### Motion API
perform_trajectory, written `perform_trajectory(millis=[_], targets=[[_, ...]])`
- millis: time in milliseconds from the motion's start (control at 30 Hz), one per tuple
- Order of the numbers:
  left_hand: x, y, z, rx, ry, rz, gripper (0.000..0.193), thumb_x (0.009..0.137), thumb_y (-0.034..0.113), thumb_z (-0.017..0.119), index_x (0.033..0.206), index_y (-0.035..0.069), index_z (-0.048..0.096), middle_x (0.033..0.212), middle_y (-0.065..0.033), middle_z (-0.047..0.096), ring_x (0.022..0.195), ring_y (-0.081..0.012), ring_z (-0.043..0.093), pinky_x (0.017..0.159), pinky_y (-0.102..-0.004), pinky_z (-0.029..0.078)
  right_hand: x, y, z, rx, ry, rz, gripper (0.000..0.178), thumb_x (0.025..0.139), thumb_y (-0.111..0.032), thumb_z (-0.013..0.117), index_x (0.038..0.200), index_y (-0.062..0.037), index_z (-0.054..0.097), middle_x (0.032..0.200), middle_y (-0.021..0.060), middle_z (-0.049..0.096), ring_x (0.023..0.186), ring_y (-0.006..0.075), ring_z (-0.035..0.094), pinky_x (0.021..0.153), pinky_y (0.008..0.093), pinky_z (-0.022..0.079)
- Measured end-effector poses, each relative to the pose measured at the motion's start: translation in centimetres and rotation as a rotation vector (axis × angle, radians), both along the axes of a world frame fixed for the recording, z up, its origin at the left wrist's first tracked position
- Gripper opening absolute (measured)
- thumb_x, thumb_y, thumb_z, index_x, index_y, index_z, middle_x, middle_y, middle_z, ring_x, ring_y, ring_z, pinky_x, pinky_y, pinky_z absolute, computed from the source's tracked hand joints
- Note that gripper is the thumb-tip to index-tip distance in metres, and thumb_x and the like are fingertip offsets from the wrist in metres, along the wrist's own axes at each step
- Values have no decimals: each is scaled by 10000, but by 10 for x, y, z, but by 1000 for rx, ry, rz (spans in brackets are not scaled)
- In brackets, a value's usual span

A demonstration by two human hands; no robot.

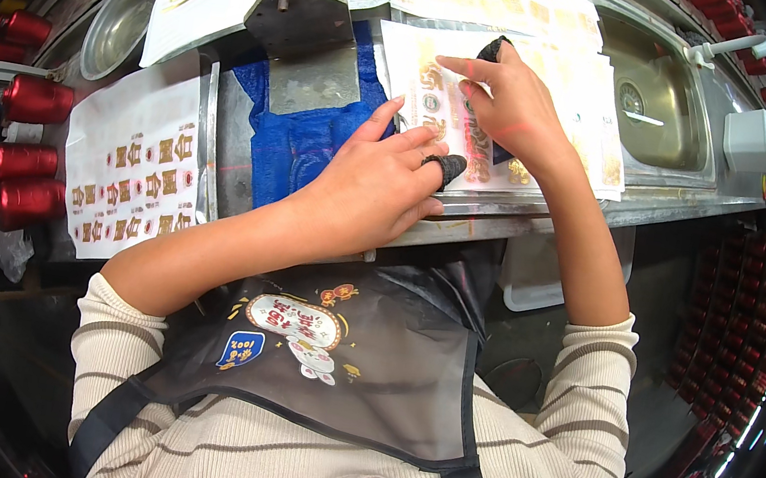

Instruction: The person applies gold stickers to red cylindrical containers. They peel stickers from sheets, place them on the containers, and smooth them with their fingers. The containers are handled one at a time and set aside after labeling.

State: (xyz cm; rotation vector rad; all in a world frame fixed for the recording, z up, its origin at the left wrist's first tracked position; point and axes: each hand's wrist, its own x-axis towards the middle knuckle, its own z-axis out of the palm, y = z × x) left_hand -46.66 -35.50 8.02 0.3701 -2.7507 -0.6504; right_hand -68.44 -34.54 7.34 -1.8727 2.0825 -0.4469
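A white sheet of gold and red printed decals (614,163) lies on a metal tray in front of me, and more printed sheet shows beneath and around it. My left hand (390,170) rests along the sheet's left front edge, fingers spread and nothing seen in them. Over the sheet's upper left part is my right hand (516,107), its index finger stretched out and the thumb apart from it. One finger on each hand wears a black finger cot (451,168). A small dark piece under my right hand is mostly hidden.
Left of my hands, a metal fixture (311,85) stands on blue cloth (270,142). Beyond it lies another decal sheet (137,163), with red cylinders (38,100) alongside. A steel bowl (121,26) is farther back. At right are a sink (655,81) and white container (754,141).
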Motion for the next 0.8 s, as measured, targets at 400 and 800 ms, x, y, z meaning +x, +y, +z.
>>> perform_trajectory(millis=[400, 800], targets=[[2, -2, 4, 5, -94, 8, 348, 851, 186, 715, 1149, 18, 652, 1038, -164, 697, 1257, -305, 564, 1172, -570, 251, 6, 7, -1, -7, -52, 96, 399, 849, -281, 739, 1246, -248, 708, 973, 180, 540, 899, 347, 608, 786, 405, 494], [2, -2, 2, -1, -72, 7, 340, 839, 181, 723, 1133, 24, 655, 1032, -159, 703, 1247, -305, 575, 1169, -568, 259, 6, 7, -6, -54, -62, 92, 382, 839, -295, 743, 1216, -234, 725, 944, 168, 544, 875, 339, 603, 763, 396, 488]])
